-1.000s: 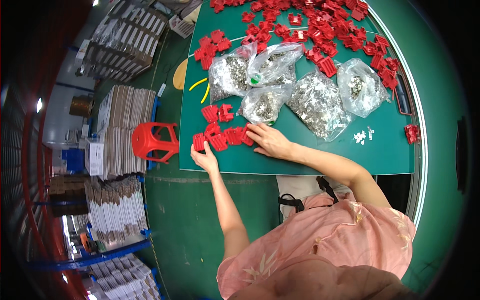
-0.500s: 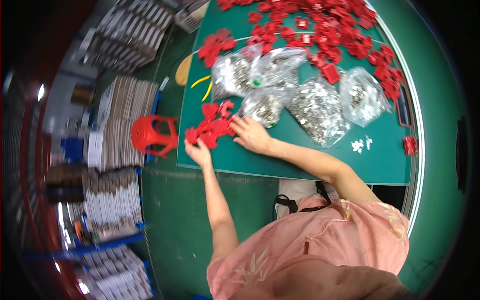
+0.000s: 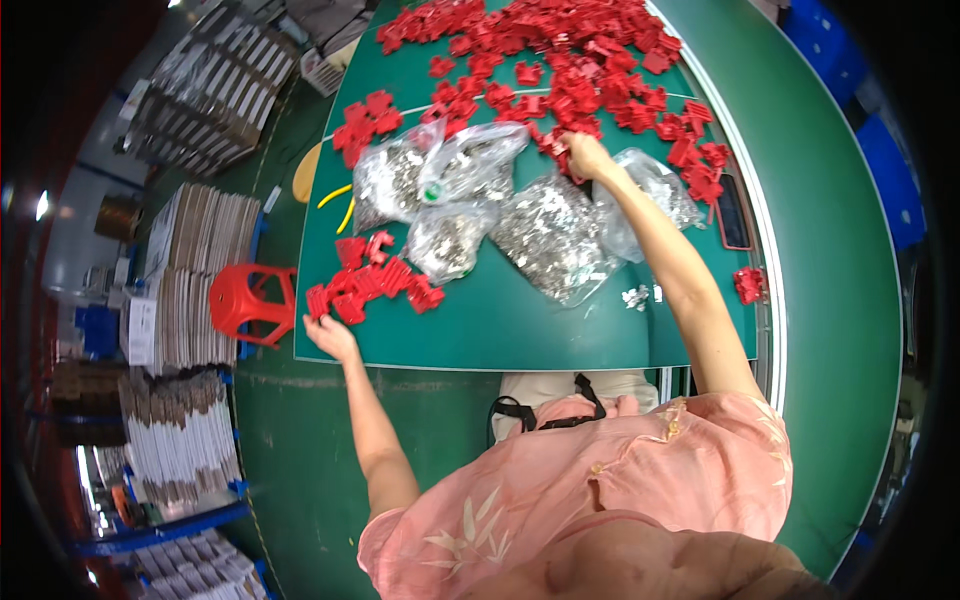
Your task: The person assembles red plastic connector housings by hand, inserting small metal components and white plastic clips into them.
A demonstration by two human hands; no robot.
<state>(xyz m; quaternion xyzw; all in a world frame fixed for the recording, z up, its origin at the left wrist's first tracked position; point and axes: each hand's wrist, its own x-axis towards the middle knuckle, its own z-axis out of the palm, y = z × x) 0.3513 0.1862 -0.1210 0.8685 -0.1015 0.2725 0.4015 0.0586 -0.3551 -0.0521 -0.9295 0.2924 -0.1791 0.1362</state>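
Note:
My left hand point(image 3: 332, 338) rests at the near left edge of the table, its fingers apart and touching the edge of a small group of red plastic parts point(image 3: 368, 280). My right hand point(image 3: 587, 158) reaches past the clear bags, with its fingers curled on a red plastic part point(image 3: 556, 147) at the near side of the big red heap point(image 3: 590, 45). Below that arm lies a clear bag of small shiny metal pieces point(image 3: 556, 240). Another clear bag point(image 3: 645, 195) is partly hidden behind the forearm.
More bags of metal pieces point(image 3: 392, 185) lie at the middle left, beside yellow-handled pliers point(image 3: 347, 212). A dark phone point(image 3: 735, 210) and a few red parts point(image 3: 749, 285) are along the right edge. Small silvery bits point(image 3: 635, 297) lie near the front. A red stool point(image 3: 250, 303) stands left of the table.
My right hand has left the small red group and moved far and to the right, to the big heap. My left hand stays by the small group. The whole view has shifted.

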